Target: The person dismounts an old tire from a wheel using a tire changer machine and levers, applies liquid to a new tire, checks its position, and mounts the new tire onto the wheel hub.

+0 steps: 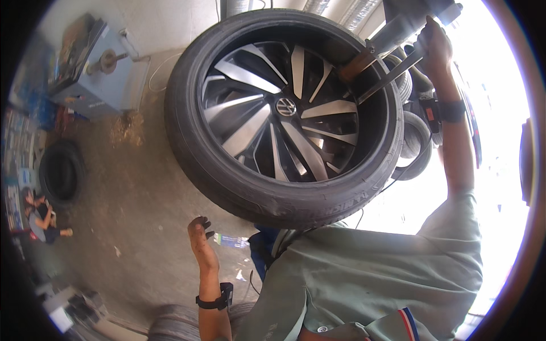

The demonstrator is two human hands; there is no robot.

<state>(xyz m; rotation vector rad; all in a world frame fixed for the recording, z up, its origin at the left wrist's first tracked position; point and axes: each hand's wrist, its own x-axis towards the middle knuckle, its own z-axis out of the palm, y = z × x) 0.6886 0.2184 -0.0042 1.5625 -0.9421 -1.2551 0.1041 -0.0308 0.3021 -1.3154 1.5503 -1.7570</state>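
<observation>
A large black tyre (267, 211) surrounds a black and silver alloy wheel (286, 107) in front of me. At the upper right, my right hand (435, 46) is closed round a long flat tyre lever (392, 78). The lever's lower end reaches inside the tyre by the rim, next to the mounting head (359, 62) of a tyre changer. Near the tyre's lower left side, my left hand (201, 234) is raised apart from it, its fingers loosely bent and holding nothing that I can see.
A blue-grey cabinet (105, 71) stands at the far left. A loose tyre (61, 172) rests by shelves, near a seated person (42, 217). More tyres (414, 142) are piled at the right. A plastic bottle (232, 241) is beyond my left hand.
</observation>
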